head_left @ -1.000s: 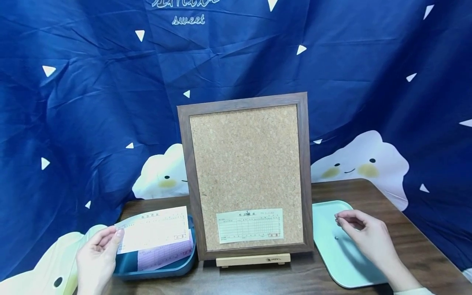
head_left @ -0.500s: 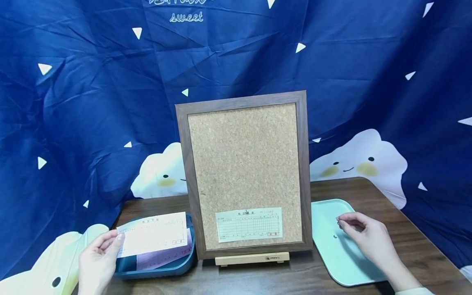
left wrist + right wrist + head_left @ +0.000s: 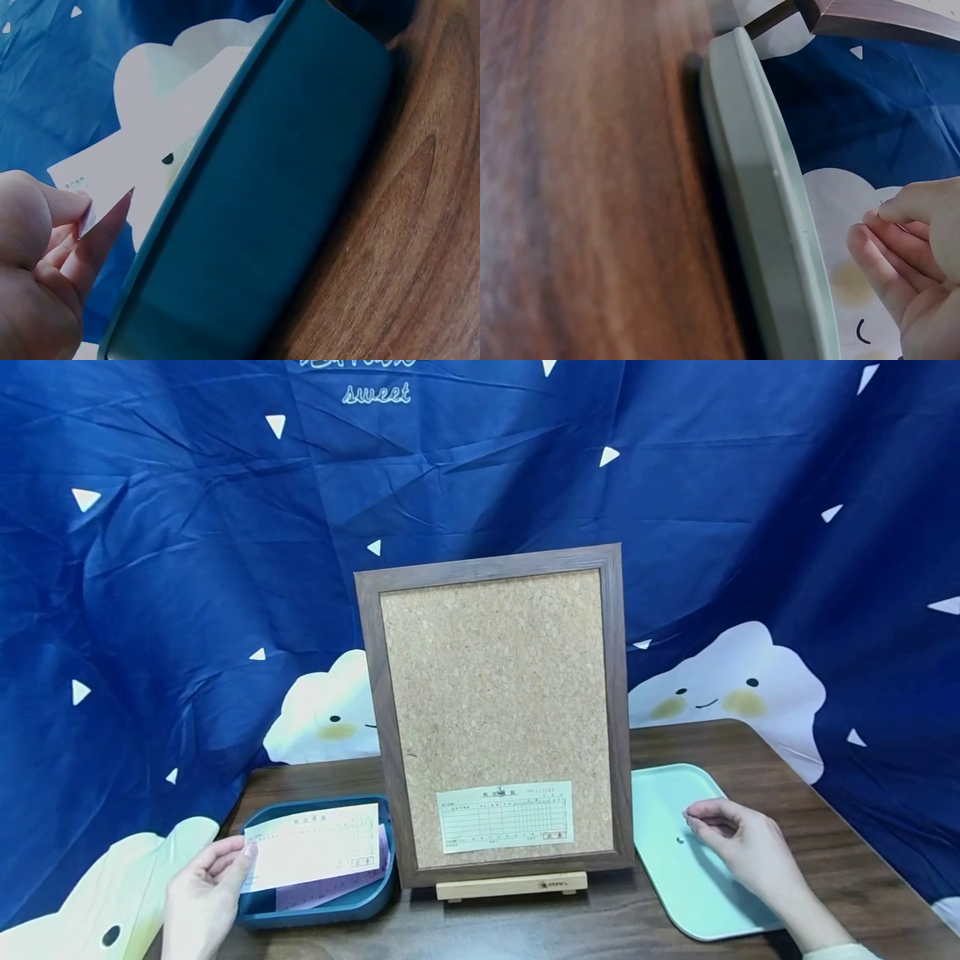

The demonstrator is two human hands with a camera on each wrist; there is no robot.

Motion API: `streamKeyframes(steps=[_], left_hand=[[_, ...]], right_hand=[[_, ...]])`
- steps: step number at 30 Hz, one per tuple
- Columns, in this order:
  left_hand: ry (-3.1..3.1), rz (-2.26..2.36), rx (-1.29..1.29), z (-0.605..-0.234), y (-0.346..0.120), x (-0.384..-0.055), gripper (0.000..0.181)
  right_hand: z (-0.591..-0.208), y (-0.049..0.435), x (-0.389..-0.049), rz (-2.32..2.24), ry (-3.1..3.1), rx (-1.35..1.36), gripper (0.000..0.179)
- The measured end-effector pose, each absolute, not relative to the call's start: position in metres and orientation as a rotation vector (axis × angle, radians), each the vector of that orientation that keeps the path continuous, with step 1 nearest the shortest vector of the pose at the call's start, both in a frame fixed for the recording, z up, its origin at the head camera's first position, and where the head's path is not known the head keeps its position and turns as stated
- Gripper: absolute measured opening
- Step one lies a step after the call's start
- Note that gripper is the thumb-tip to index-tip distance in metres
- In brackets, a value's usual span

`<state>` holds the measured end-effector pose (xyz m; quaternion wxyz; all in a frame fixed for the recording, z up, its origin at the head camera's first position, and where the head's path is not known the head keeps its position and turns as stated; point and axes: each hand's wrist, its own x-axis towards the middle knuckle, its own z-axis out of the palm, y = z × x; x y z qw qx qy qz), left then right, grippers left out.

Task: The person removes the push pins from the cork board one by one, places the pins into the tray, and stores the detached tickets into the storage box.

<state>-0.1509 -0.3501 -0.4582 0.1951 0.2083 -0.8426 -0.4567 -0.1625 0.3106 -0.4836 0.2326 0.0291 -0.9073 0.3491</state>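
My left hand (image 3: 206, 893) pinches the left edge of a white printed receipt slip (image 3: 315, 845) between thumb and fingers. The slip hangs over a dark blue bin (image 3: 352, 912), partly covering a purple slip (image 3: 322, 892) inside. In the left wrist view the bin's outer wall (image 3: 255, 187) fills the middle. My right hand (image 3: 750, 852), above a mint green tray (image 3: 701, 910), pinches a tiny push pin; only a thin bit of the pin (image 3: 881, 202) shows at the fingertips. Another small silver pin (image 3: 680, 840) lies on the tray.
A brown-framed cork board (image 3: 495, 693) stands on a light wooden stand (image 3: 512, 887) between bin and tray. A pale green receipt slip (image 3: 502, 827) is fixed near its bottom by a silver pin at the top. A blue cloth (image 3: 487, 460) hangs behind the wooden table (image 3: 847, 860).
My left hand has lowered the white slip a little, closer over the bin. My right hand has sunk slightly, still pinching above the tray. The view has shifted slightly.
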Motion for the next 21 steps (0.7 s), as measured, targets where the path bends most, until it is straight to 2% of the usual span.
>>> streamKeyframes(steps=[5,14,21], left_hand=[[-2.383,-1.239,0.591,-0.459,-0.3483,-0.1525,0.028],[-2.509,-1.189,0.628,-0.4599,-0.3492,-0.1554,0.03],[-2.563,-1.106,0.561,-0.462,-0.3475,-0.1574,0.026]], right_hand=[[-0.4844,0.313,-0.1617,0.925,-2.532,0.052,0.011],[-0.4912,0.317,-0.1627,0.852,-2.619,0.019,0.01],[-0.4902,0.3194,-0.1639,0.849,-2.702,-0.019,0.008]])
